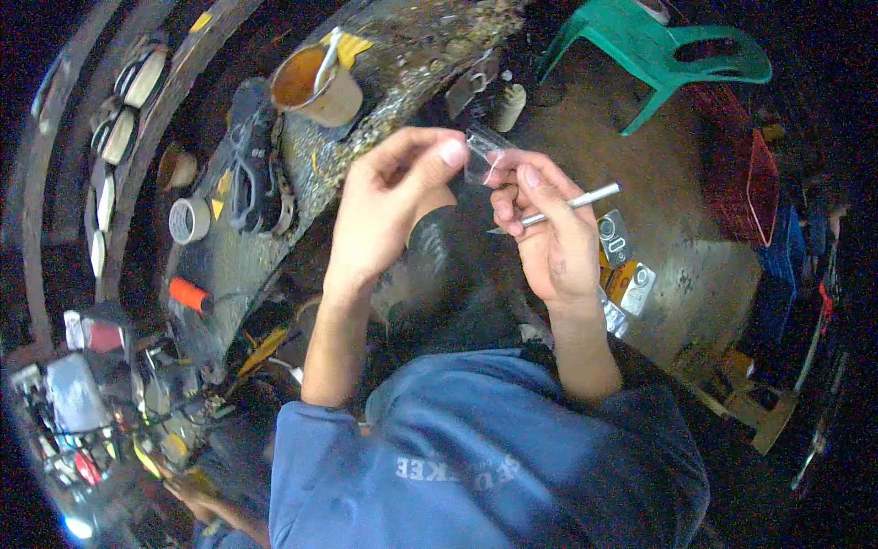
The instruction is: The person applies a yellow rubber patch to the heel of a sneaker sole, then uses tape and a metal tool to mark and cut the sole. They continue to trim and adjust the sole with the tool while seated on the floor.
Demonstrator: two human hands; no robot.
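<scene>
In front of my chest I hold up a small clear plastic piece (482, 157), bent or folded. My left hand (384, 192) is closed in a pinch, thumb against fingers, at its left edge. My right hand (556, 224) grips the right edge between thumb and forefinger. A slim silver pen-shaped tool (599, 195) also lies in my right hand, across the palm under the thumb. Its narrow lower end pokes out past the fingers, and I cannot make out its tip.
A worktop (242, 288) at left bears a tub (338, 99), tape roll (189, 220) and orange spool (190, 295). Right of me are metal-and-yellow parts (631, 285) and a red basket (757, 188); a green plastic chair (672, 57) stands beyond. Another person's hand (192, 494) is at lower left.
</scene>
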